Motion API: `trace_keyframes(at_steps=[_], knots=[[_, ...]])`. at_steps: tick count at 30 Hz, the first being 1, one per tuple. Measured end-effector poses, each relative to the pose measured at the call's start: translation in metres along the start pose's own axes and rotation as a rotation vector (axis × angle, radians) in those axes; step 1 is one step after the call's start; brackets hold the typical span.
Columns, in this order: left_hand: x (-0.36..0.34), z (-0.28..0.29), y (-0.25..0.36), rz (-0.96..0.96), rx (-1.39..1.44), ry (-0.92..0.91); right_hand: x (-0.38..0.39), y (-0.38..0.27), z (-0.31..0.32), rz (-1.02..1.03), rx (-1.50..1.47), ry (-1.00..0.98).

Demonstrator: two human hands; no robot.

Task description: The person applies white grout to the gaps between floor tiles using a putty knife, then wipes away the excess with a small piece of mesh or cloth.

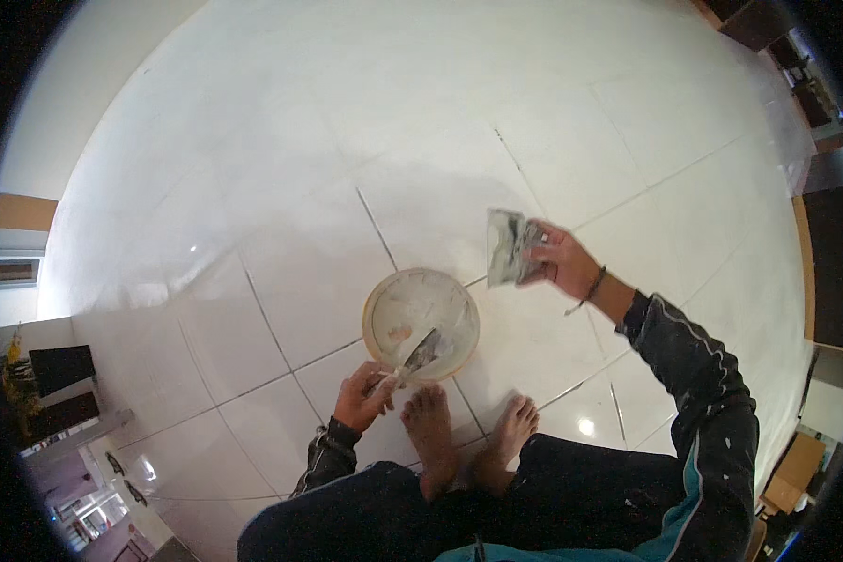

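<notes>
My left hand [362, 398] is closed round the pale handle of a putty knife [422, 354], whose grey, smeared blade reaches in over a round bucket [373, 323]. White paste [440, 309] coats the bucket's inside. Up and to the right of the bucket, my right hand [564, 258] grips a wide putty blade [506, 248], a flat rectangle streaked with white and grey. Its handle is hidden behind my fingers. The two tools are apart from each other.
The bucket stands on white floor tiles [318, 281] with dark joints, just ahead of my bare feet [431, 431]. Dark furniture [834, 253] lines the right side, with a cardboard box [796, 468] at the lower right. Dark panels [63, 370] show at the left.
</notes>
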State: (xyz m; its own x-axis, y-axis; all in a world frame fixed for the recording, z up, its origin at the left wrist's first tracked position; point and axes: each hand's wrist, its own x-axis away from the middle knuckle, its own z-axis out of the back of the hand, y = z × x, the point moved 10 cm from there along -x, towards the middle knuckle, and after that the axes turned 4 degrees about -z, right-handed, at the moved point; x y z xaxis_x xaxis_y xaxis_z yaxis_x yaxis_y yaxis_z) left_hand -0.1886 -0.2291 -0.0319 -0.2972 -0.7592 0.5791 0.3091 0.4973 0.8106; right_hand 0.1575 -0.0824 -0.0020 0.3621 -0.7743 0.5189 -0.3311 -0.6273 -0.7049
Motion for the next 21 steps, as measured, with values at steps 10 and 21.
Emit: trace_keyframes(at_steps=[10,21], knots=[[-0.004,0.041,-0.023,0.02,0.115,0.253,-0.144,-0.185,0.06,0.607,1.401,0.233],[0.026,0.063,-0.081,0.108,0.403,0.51,-0.191,-0.162,0.083,0.573,1.744,0.051]])
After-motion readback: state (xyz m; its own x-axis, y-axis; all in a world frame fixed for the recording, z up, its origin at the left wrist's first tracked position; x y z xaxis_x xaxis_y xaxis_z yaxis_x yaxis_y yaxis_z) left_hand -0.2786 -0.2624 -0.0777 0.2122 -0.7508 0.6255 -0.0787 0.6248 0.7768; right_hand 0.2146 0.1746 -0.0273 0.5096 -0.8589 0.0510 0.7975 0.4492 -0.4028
